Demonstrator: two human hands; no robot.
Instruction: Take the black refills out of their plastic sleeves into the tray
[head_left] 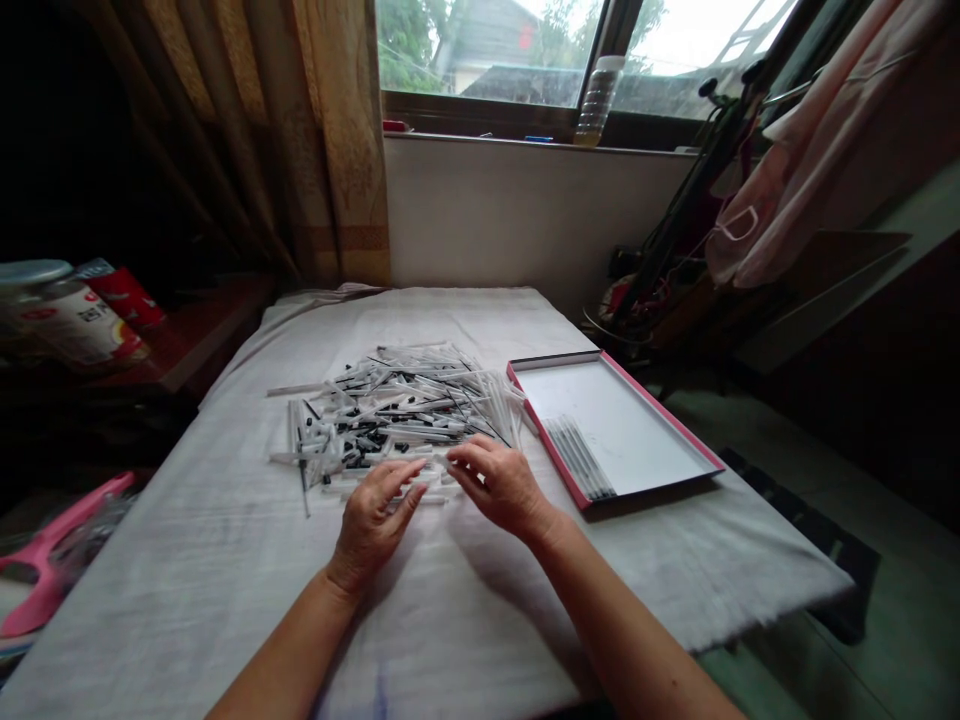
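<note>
A heap of clear pen tubes and black parts [397,415] lies on a table covered with white cloth [450,590]. My left hand [375,520] rests at the heap's near edge, its fingers pressed together over a clear tube. My right hand [499,485] is beside it, its fingers curled and pinching the end of a clear tube. To the right sits a shallow red-rimmed tray [645,420] with several assembled pens [579,458] lined up along its near left side.
A jar and a red packet [71,315] stand on a dark side table at left. Pink plastic [52,560] lies lower left. A bottle [598,100] stands on the window sill. Clothes and cables hang at right.
</note>
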